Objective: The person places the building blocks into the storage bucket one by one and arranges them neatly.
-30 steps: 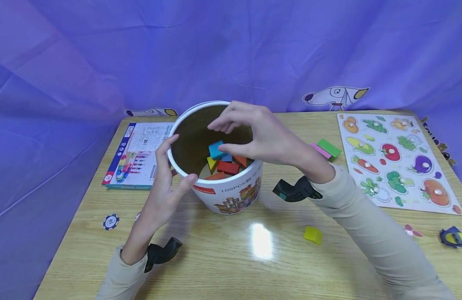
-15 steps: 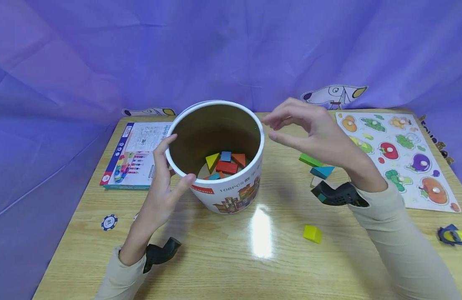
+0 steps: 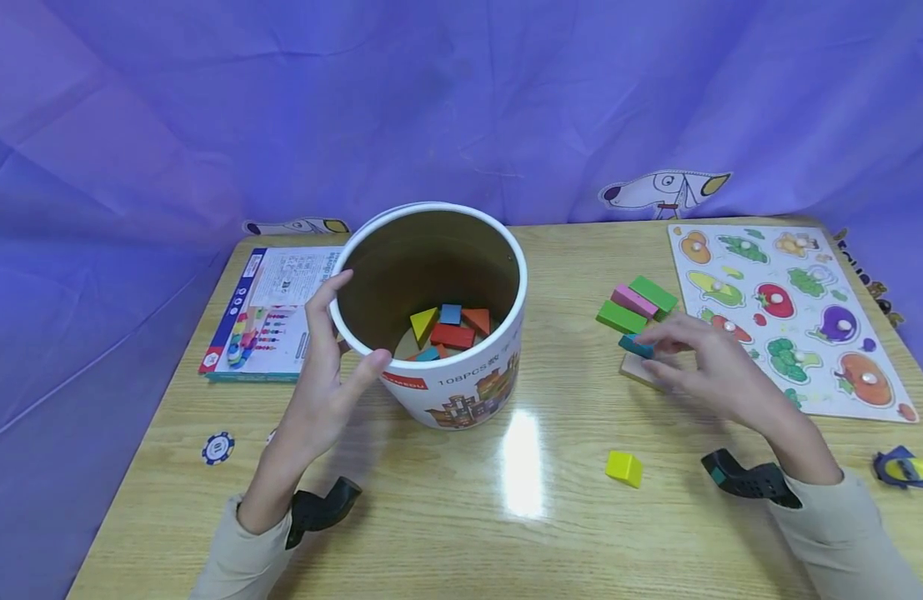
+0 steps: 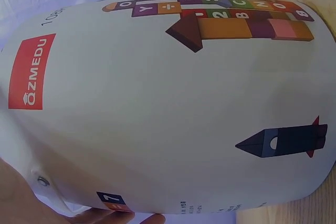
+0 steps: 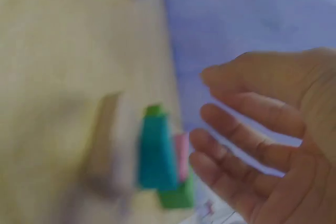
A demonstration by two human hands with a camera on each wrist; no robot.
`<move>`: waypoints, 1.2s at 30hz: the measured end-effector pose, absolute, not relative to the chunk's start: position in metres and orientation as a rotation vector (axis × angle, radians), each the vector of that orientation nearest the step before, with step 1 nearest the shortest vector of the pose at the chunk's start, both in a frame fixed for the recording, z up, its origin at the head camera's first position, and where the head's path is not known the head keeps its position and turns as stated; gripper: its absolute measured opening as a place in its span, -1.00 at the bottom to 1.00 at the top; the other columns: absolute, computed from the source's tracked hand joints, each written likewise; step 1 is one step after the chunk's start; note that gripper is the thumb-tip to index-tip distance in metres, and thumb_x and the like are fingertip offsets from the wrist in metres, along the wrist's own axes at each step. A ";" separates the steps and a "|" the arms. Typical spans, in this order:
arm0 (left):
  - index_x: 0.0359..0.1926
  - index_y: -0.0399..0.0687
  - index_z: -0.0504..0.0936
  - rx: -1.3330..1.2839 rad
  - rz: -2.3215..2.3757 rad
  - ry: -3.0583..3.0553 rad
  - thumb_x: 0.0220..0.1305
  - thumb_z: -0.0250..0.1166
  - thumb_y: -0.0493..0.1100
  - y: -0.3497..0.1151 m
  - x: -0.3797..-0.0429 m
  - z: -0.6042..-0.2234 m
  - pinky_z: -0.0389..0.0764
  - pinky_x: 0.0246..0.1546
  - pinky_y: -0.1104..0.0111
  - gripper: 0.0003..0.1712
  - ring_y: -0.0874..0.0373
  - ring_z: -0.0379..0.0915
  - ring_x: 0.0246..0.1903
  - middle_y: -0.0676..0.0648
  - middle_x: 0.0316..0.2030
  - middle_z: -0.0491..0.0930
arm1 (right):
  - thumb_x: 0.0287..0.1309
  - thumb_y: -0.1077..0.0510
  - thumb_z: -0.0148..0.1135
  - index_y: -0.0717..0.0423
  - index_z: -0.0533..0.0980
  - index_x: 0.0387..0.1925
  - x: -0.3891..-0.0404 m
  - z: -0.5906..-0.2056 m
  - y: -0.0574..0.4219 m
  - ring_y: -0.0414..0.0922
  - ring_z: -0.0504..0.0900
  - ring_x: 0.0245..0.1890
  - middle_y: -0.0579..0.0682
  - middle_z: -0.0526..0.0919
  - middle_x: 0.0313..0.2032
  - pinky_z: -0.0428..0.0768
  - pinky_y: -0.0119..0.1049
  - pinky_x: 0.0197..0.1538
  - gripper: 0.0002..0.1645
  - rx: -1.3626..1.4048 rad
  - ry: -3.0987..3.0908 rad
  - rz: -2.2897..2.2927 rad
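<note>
My left hand [image 3: 314,396] holds the left side of a white printed bucket [image 3: 469,392], its thumb at the rim. In the left wrist view the bucket wall [image 4: 126,103] fills most of the picture, with fingertips at its lower edge. Inside lie several coloured blocks, among them a red block [image 3: 453,336] and a yellow triangle block [image 3: 423,322]. My right hand [image 3: 701,362] reaches over a blue triangular block [image 3: 635,345] and a plain wooden block [image 3: 638,368]. In the right wrist view its fingers are apart from the blue block [image 5: 156,153] and hold nothing.
Green blocks [image 3: 621,317] and a pink block [image 3: 629,301] lie behind the blue one. A vegetable puzzle board [image 3: 754,350] is at right, a yellow block [image 3: 624,469] in front, a small toy figure [image 3: 905,470] far right. A flat box [image 3: 273,317] and a poker chip [image 3: 218,448] lie left.
The right hand has let go of a blue block inside the bucket, come out over the rim and moved right and down to the blocks on the table. The left hand stays at the bucket.
</note>
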State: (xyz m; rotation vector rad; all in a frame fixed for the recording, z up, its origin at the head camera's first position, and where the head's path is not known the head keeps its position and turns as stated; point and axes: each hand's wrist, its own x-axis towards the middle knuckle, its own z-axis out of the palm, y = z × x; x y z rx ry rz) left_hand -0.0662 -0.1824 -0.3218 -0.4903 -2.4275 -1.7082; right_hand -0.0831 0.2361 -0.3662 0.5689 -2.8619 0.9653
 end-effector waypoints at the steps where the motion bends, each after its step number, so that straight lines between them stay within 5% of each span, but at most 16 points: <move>1: 0.48 0.27 -0.13 -0.492 -1.706 -2.428 0.21 0.22 -0.22 -0.182 -0.066 -0.322 0.22 0.26 -0.25 -0.03 -0.11 -0.03 0.41 0.01 0.49 -0.12 | 0.08 0.26 0.39 0.07 0.64 -0.09 -0.080 -0.372 0.240 -0.11 0.60 -0.20 -0.03 0.64 -0.21 0.52 -0.47 -0.14 -0.69 0.542 -2.885 0.945; 8: 0.48 0.26 -0.13 -0.489 -1.701 -2.434 0.22 0.22 -0.24 -0.183 -0.066 -0.321 0.23 0.26 -0.25 -0.04 -0.09 -0.02 0.41 0.01 0.49 -0.11 | -0.02 0.30 0.44 0.19 0.59 -0.04 -0.072 -0.398 0.244 -0.05 0.51 -0.20 0.15 0.59 -0.11 0.47 -0.35 -0.16 -0.57 0.447 -2.973 0.894; 25: 0.48 0.29 -0.14 -0.481 -1.709 -2.446 0.24 0.22 -0.16 -0.183 -0.065 -0.322 0.21 0.26 -0.26 -0.06 -0.01 -0.03 0.41 0.12 0.48 -0.13 | -0.08 0.27 0.47 0.19 0.63 -0.05 -0.071 -0.408 0.219 -0.11 0.52 -0.27 0.10 0.63 -0.17 0.47 -0.49 -0.26 -0.54 0.348 -2.927 0.986; 31: 0.48 0.30 -0.13 -0.481 -1.706 -2.439 0.24 0.21 -0.15 -0.182 -0.066 -0.322 0.21 0.26 -0.27 -0.06 -0.04 -0.03 0.41 0.10 0.48 -0.13 | -0.11 0.29 0.47 0.10 0.64 -0.05 -0.078 -0.378 0.206 -0.08 0.55 -0.26 0.07 0.66 -0.15 0.49 -0.36 -0.23 -0.53 0.446 -2.828 0.980; 36: 0.48 0.30 -0.13 -0.477 -1.704 -2.436 0.23 0.21 -0.15 -0.182 -0.066 -0.322 0.20 0.26 -0.27 -0.06 -0.04 -0.04 0.41 0.10 0.48 -0.13 | -0.11 0.29 0.48 0.05 0.67 -0.08 -0.092 -0.329 0.187 -0.26 0.54 -0.29 -0.02 0.67 -0.22 0.46 -0.58 -0.24 -0.55 0.524 -2.611 1.071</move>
